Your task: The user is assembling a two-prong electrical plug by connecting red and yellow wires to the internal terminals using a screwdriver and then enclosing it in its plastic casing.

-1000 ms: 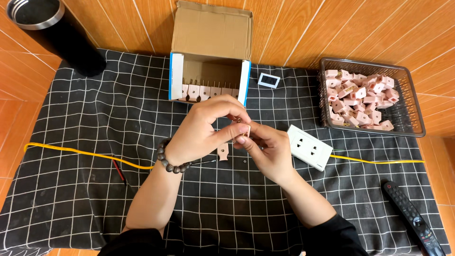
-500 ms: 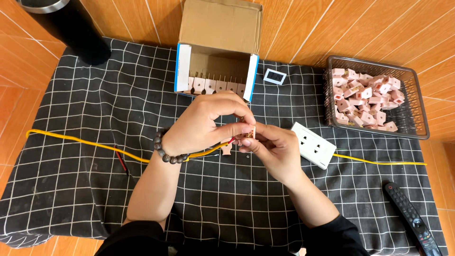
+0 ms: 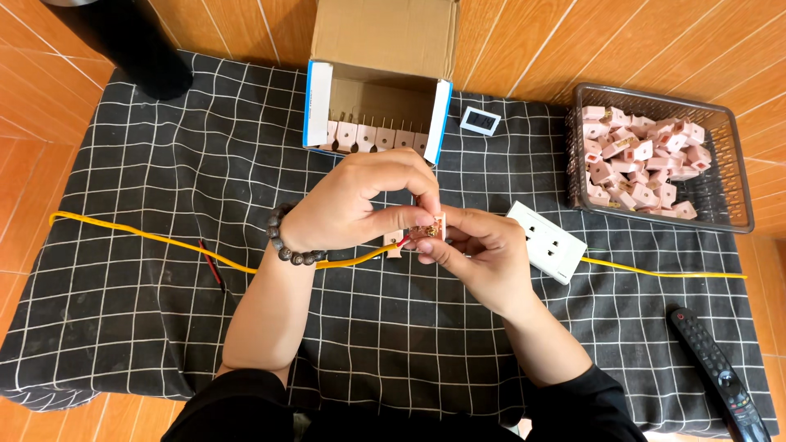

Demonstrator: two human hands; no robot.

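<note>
Black sleeves pushed up both forearms; bare hands; a dark beaded bracelet (image 3: 292,245) circles the left wrist.

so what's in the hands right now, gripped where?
Both hands, left hand and right hand, pinch a small pink plastic part by its edges at the fingertips.

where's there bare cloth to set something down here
The checked cloth is bare at the near left, below the yellow wire, and between the black tumbler and cardboard box. It is crowded at the centre, where both hands hold a pink part, and on the right by the white socket plate and basket.
</note>
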